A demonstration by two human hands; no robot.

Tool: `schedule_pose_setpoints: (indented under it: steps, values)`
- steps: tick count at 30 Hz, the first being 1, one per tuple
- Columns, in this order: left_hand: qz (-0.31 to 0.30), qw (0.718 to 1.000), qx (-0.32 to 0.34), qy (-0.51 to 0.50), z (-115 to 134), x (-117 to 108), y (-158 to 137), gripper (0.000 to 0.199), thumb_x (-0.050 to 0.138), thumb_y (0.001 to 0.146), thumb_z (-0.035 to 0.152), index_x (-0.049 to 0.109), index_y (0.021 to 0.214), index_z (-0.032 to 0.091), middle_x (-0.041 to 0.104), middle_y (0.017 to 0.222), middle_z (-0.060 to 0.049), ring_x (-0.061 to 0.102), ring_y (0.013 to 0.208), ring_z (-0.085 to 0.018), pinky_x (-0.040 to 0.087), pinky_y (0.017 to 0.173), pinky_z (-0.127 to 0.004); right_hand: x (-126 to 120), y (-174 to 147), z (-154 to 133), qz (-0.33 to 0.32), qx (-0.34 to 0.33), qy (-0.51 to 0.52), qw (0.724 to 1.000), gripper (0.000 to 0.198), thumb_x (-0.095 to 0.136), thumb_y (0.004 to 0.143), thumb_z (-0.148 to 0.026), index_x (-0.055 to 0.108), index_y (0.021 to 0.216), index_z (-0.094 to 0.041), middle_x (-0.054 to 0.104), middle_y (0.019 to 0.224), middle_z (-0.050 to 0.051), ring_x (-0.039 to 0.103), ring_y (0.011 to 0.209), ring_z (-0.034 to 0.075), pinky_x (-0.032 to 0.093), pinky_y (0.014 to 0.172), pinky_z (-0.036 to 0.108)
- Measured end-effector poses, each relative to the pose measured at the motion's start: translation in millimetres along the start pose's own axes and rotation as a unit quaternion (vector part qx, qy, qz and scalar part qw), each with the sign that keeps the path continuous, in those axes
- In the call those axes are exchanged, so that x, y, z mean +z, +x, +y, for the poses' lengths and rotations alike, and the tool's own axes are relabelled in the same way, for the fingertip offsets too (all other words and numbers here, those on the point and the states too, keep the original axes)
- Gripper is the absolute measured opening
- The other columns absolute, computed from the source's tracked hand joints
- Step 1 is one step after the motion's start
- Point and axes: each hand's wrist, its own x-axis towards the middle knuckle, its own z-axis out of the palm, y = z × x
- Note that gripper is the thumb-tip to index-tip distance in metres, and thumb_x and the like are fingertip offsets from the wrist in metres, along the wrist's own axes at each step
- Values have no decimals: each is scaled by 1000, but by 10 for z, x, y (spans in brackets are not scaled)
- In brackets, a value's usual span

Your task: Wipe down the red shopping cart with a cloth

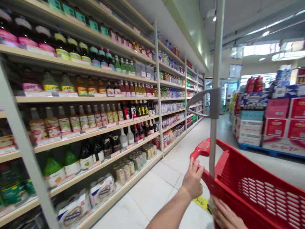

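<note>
A red plastic shopping basket (240, 168) with slotted sides stands at the lower right. From its near end rises a grey metal pull rod (217, 57) with a grey plastic loop (200, 103) on it. My left hand (193, 179) is closed on the basket's rim, just below the red carry handle (200, 149). Lower down, my right hand (226, 214) lies against the outside of the basket's near end. Under its fingers is a crumpled, greyish-beige piece that looks like a cloth (212, 205), partly hidden by the hand.
Tall shelves (95, 130) of bottles and cans run along the left side. Packs (102, 190) stand on the bottom shelf. At the right, stacked cartons (276, 127) rest on a blue pallet (274, 152). A yellow floor sticker (201, 202) lies on the white tiles below my hands.
</note>
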Motion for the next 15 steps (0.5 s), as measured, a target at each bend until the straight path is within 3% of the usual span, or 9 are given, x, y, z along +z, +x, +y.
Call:
schedule_pose_setpoints:
  steps: [4,7,10,15]
  values:
    - [2,999,-2,34,10,0,15,74,46,53,4,34,125,9,22,140,-17,1,131,-31,29,101,-50,-53,120,70,6,66,-38,997,43,32,83,-17,46,122,-28,45,128,-1,39,119,18,32,102,37]
    - [5,998,1,58,5,14,25,74,42,53,1,34,126,10,20,141,-15,2,131,-29,29,101,-51,9,-142,55,-52,49,-46,996,36,31,87,-21,58,109,-28,57,115,0,50,109,18,44,92,34]
    - [20,997,16,69,-26,49,46,73,38,54,-2,34,126,10,23,140,-14,2,131,-28,30,101,-50,-10,-322,-90,-98,60,-40,993,34,31,89,-23,59,108,-29,62,108,0,56,101,15,51,82,28]
    - [58,993,44,93,-44,100,73,70,37,58,-4,34,126,11,23,140,-12,2,131,-26,29,102,-47,-191,54,-130,10,99,-55,994,36,32,88,-15,50,118,-23,52,122,4,37,120,18,37,98,39]
